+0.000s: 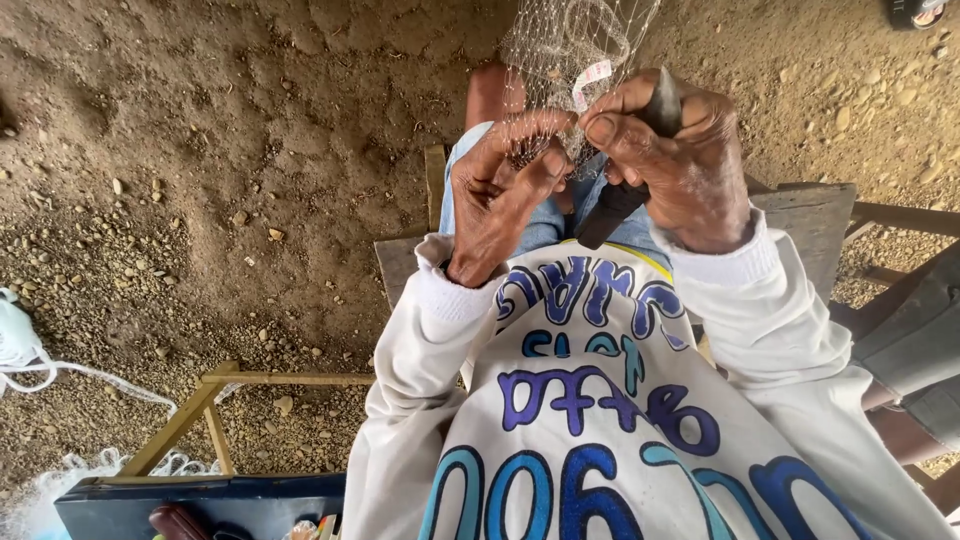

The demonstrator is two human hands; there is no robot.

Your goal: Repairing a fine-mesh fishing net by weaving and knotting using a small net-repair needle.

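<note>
A fine pale fishing net [565,45] hangs down in front of me, with a small pink and white tag [590,78] caught in its mesh. My left hand [497,200] pinches the net's lower strands between thumb and fingers. My right hand [672,160] grips a dark flat netting tool [612,212], whose lower end sticks out below the palm, and its thumb presses against the net beside the left hand. Both hands meet just above my knees, over my white long-sleeved shirt with blue lettering [600,400].
I sit on a grey wooden bench [815,215] over bare dirt with pebbles [200,150]. A wooden frame [215,400] and a dark blue box edge [200,495] lie at lower left. White netting and cord [25,355] sit at the left edge. Another person's leg [915,340] is at right.
</note>
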